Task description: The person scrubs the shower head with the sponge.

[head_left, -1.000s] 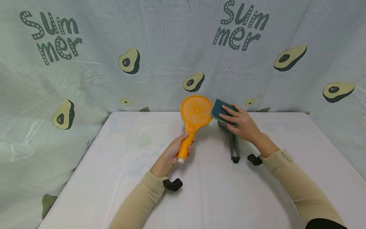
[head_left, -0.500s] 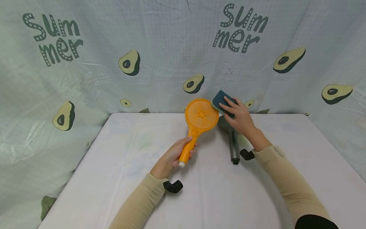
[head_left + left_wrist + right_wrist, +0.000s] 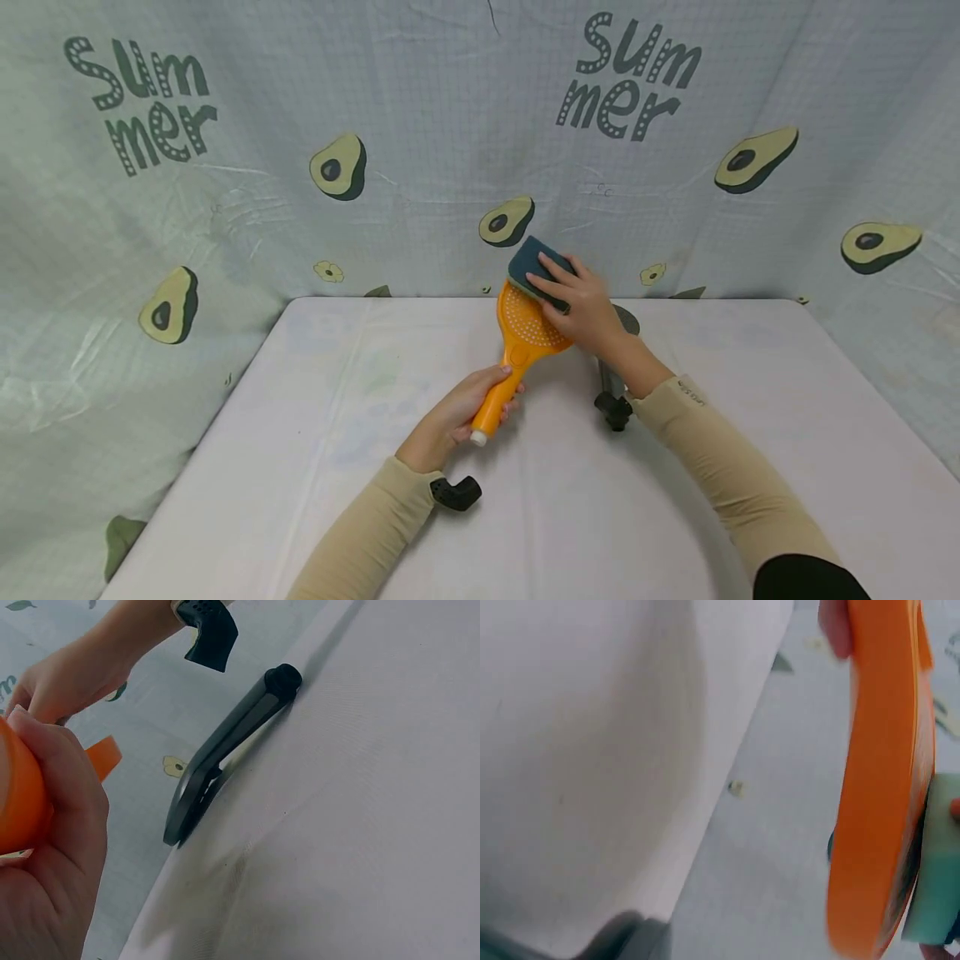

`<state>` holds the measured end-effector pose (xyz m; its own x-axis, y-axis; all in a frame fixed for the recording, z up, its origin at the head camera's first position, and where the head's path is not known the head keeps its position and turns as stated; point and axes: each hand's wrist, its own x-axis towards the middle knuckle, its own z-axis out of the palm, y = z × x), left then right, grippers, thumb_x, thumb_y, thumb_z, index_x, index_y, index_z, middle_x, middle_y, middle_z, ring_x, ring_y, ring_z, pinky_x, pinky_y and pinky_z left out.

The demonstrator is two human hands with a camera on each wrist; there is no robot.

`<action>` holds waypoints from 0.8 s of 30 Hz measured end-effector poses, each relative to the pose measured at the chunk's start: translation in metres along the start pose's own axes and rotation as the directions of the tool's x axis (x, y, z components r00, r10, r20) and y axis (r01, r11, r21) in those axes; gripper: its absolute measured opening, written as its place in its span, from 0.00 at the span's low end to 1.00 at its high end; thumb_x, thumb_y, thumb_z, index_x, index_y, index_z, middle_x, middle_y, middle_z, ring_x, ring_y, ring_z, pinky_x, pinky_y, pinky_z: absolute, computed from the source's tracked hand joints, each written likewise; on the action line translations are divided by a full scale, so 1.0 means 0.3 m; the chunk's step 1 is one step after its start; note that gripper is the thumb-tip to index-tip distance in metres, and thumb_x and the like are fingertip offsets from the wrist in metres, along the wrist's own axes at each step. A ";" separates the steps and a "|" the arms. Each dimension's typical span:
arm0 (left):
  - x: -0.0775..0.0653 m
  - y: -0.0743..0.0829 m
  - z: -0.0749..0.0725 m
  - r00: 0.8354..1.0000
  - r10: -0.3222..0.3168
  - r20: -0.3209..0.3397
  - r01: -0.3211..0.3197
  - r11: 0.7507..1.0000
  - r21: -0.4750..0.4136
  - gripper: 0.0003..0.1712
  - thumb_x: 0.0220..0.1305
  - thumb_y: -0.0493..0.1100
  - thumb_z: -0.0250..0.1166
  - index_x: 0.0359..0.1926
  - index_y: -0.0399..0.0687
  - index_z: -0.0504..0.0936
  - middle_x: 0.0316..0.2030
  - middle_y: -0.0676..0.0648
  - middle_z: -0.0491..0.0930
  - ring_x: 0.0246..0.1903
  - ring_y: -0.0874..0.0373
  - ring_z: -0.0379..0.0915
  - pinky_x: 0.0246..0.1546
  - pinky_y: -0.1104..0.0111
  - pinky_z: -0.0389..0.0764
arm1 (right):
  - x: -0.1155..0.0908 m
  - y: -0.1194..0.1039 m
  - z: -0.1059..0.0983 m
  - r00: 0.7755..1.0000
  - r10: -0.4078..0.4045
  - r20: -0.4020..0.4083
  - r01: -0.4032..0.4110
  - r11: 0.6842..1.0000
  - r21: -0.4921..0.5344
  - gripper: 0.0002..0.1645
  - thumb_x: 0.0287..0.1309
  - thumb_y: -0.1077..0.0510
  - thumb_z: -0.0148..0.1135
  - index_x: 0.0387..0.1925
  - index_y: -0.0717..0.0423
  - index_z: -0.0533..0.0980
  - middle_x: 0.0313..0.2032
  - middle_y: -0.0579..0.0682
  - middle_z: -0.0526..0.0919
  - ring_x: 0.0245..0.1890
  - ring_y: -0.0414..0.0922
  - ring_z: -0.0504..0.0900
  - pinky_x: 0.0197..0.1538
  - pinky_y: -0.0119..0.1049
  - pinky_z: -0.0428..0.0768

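An orange shower head [image 3: 525, 325] with a round perforated face is gripped by its handle in my left hand [image 3: 457, 408], raised above the table. My right hand [image 3: 588, 312] holds a dark blue and light green sponge [image 3: 536, 265] over the upper right of that face. In the right wrist view the sponge [image 3: 934, 862] lies against the face of the orange shower head [image 3: 874, 802]. Behind my right wrist a dark grey shower head [image 3: 627, 319] rests on the table, partly hidden; the left wrist view shows this grey shower head [image 3: 225, 742] from the side.
The white-covered table [image 3: 360, 467] reaches back to a pale curtain [image 3: 420, 125] printed with avocados and lettering. Black wrist-camera mounts stick out at the left wrist [image 3: 456, 493] and at the right wrist [image 3: 613, 410], the latter over the grey handle.
My right hand has moved left with the sponge, from the shower head's right rim onto its face. My left hand has shifted slightly right, lowering the orange shower head a little in the head view.
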<state>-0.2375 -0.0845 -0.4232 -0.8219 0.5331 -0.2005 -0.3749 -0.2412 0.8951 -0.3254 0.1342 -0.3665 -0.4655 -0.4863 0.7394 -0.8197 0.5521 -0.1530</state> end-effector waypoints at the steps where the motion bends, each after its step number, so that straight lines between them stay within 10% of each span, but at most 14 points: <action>1: 0.000 0.000 0.000 1.000 -0.001 0.003 0.001 1.000 -0.003 0.26 0.82 0.48 0.46 0.66 0.31 0.59 0.38 0.49 0.73 0.20 0.69 0.70 0.22 0.80 0.77 | 0.002 -0.011 0.007 1.000 -0.023 0.016 0.022 1.000 0.013 0.25 0.56 0.68 0.73 0.58 0.60 0.83 0.65 0.63 0.75 0.65 0.70 0.69 0.65 0.67 0.68; 8: 0.003 0.003 -0.008 1.000 -0.009 0.005 0.009 1.000 -0.005 0.31 0.83 0.50 0.45 0.69 0.26 0.57 0.35 0.49 0.72 0.20 0.69 0.71 0.23 0.81 0.77 | 0.003 -0.050 0.025 0.988 -0.124 0.092 0.116 0.990 0.083 0.26 0.56 0.67 0.74 0.58 0.57 0.83 0.65 0.62 0.76 0.67 0.68 0.68 0.69 0.64 0.65; 18: 0.007 0.004 -0.017 1.000 0.007 -0.005 -0.007 1.000 0.004 0.28 0.83 0.49 0.45 0.66 0.28 0.58 0.35 0.50 0.73 0.20 0.69 0.70 0.23 0.80 0.77 | -0.010 0.027 -0.019 0.975 0.213 0.055 -0.216 0.975 0.057 0.26 0.62 0.67 0.70 0.62 0.61 0.79 0.70 0.62 0.70 0.71 0.67 0.63 0.71 0.63 0.62; 24: 0.011 -0.002 -0.015 1.000 0.005 -0.003 -0.005 1.000 -0.003 0.29 0.82 0.48 0.45 0.68 0.28 0.57 0.37 0.50 0.73 0.20 0.69 0.70 0.23 0.81 0.77 | -0.015 -0.004 -0.005 0.983 0.181 0.036 -0.184 0.980 0.075 0.26 0.61 0.67 0.70 0.61 0.60 0.80 0.68 0.62 0.72 0.70 0.66 0.65 0.69 0.64 0.64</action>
<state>-0.2418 -0.0864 -0.4261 -0.8251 0.5292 -0.1978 -0.3723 -0.2460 0.8949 -0.3218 0.1367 -0.3688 -0.6182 -0.4021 0.6754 -0.7429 0.5797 -0.3349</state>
